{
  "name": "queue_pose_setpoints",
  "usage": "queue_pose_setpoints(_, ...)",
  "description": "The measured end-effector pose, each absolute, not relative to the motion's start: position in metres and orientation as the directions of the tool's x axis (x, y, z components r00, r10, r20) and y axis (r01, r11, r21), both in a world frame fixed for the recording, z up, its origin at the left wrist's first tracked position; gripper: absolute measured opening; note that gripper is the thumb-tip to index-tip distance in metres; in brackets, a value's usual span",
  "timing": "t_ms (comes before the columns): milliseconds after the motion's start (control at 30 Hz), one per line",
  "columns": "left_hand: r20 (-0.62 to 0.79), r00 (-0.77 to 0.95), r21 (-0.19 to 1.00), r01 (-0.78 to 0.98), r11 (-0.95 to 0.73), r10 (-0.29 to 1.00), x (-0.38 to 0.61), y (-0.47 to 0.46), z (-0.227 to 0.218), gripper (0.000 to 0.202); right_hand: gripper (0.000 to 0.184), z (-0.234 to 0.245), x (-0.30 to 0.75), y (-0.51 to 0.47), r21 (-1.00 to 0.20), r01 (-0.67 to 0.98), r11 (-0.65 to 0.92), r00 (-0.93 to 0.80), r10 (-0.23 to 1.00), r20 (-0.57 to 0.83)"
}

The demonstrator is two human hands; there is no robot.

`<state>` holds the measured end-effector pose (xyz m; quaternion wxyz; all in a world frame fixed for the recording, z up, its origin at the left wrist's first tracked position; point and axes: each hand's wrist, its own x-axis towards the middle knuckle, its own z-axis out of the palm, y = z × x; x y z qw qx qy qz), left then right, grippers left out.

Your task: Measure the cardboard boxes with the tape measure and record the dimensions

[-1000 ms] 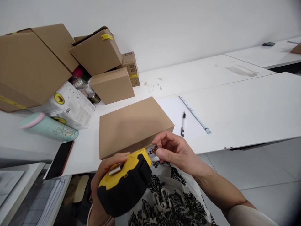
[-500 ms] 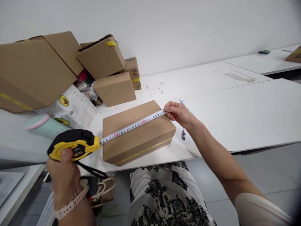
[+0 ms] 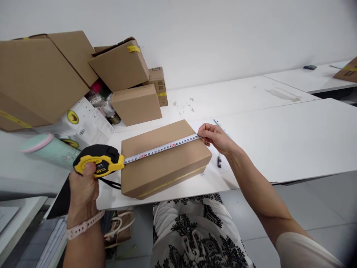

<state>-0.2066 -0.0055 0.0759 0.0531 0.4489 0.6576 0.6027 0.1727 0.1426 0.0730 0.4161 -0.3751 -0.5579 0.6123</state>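
A flat brown cardboard box (image 3: 164, 163) lies on the white table (image 3: 279, 130) in front of me. My left hand (image 3: 82, 188) grips a yellow and black tape measure case (image 3: 99, 165) at the box's left edge. The white tape blade (image 3: 161, 148) stretches across the box top. My right hand (image 3: 214, 137) pinches the blade's end at the box's right edge. A black pen (image 3: 219, 161) lies on the table just under my right wrist.
Several cardboard boxes (image 3: 122, 67) are piled at the back left, with a white avocado-printed carton (image 3: 83, 124) and a mint bottle (image 3: 47, 149) lying on its side. A dark phone (image 3: 60, 199) lies at the table's left corner. More tables stand to the right.
The tape was pulled out from the case across the box. My left hand moved left with the case, then closer to the box edge; my right hand holds the tape end at the right edge.
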Motion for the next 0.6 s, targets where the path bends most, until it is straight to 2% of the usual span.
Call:
queue_pose_setpoints(100, 0.424, -0.628, 0.906, 0.281, -0.318, 0.653, -0.208, -0.004, 0.075, 0.04, 0.021, 0.07, 0.17, 0.142, -0.997, -0.067, -0.037, -0.366, 0.93, -0.01)
queue_pose_setpoints(233, 0.329, -0.725, 0.932, 0.144, -0.333, 0.606, -0.21, -0.003, 0.077, 0.034, 0.022, 0.064, 0.166, 0.141, -0.996, -0.077, -0.041, -0.359, 0.933, -0.01)
queue_pose_setpoints(433, 0.289, -0.771, 0.935, 0.098, -0.342, 0.568, -0.226, -0.01, 0.079, 0.033, 0.026, 0.051, 0.153, 0.135, -0.996, -0.087, -0.011, -0.366, 0.93, 0.021)
queue_pose_setpoints(600, 0.38, -0.615, 0.912, 0.122, -0.392, 0.691, -0.231, -0.018, 0.08, 0.043, 0.026, 0.051, 0.142, 0.129, -0.976, -0.063, 0.206, -0.388, 0.896, 0.214)
